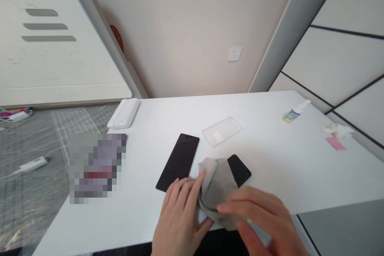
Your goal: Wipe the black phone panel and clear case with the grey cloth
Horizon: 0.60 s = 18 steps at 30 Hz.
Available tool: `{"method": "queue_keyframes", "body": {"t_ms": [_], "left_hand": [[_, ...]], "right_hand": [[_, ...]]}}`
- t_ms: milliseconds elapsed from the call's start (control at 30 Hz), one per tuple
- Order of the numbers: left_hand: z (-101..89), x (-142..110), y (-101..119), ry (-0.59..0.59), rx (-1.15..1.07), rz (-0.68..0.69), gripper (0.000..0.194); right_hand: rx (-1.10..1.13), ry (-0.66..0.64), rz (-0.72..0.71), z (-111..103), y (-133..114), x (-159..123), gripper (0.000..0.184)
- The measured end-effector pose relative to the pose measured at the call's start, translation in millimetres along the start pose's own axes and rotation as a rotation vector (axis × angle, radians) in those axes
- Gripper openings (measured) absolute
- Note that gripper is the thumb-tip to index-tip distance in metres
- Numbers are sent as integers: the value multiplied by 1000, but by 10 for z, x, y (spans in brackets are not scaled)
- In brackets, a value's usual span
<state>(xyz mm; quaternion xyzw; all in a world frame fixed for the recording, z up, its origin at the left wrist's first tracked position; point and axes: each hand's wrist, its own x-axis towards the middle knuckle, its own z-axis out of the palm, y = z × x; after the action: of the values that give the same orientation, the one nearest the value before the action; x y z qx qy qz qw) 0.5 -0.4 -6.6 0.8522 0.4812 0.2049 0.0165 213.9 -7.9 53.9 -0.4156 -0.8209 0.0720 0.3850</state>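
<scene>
The left hand (pixel 178 218) and right hand (pixel 258 218) grip a bunched grey cloth (pixel 217 186) from either side, the right hand's fingers lying over its top. A corner of a black piece (pixel 240 170) sticks out from under the cloth. Just left of it, a black slab (pixel 177 162) lies flat on the white counter (pixel 270 160), close to the left hand. Beyond them sit a clear plastic case (pixel 222 131) and a small spray bottle (pixel 294 112) on its side. Crumpled tissue (pixel 337 131) and a pink slip (pixel 335 143) lie near the far right edge.
</scene>
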Motion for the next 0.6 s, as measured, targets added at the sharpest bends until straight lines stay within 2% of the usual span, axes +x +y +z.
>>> {"method": "queue_keyframes", "body": {"t_ms": [67,167,333,500,600], "left_hand": [[-1,0,0,4,9,3,96],[9,4,3,11,2,-6,95],[65,-2,0,50,-26,-40,83],[74,-1,-6,55,-20,-36,75],[63,-1,-13,72,-12,-16,75]], "right_hand": [[-43,-46,-20,135,78,-66,32],[-241,-167,-33,251,263,-262,46],[-480,-199,131,193,531,-504,64],[-482,-317,99,263,391,-443,88],[-466,-345,52,279,345,-394,87]]}}
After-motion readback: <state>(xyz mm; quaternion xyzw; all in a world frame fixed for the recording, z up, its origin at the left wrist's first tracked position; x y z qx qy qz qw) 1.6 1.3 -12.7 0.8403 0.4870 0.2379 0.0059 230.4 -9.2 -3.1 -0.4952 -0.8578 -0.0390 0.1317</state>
